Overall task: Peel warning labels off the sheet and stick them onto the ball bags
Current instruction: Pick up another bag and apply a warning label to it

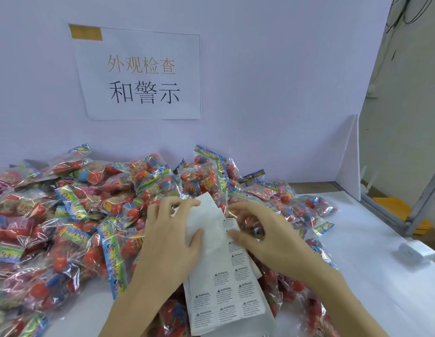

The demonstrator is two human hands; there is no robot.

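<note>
A long white sheet of warning labels (226, 285) lies over the heap of clear ball bags (85, 215) filled with red and coloured balls. My left hand (170, 237) holds the sheet's upper part, with its thumb on the face of the sheet and its fingers curled over the top edge. My right hand (262, 237) sits at the sheet's right edge, its fingertips pinching a label (230, 223) near the top of the printed rows. The sheet's top section is bare backing paper.
A paper sign (141, 76) with printed characters hangs on the back wall. A small white device (415, 251) lies on the white table (372, 283) at the right. A white panel (350, 159) stands at the table's right end.
</note>
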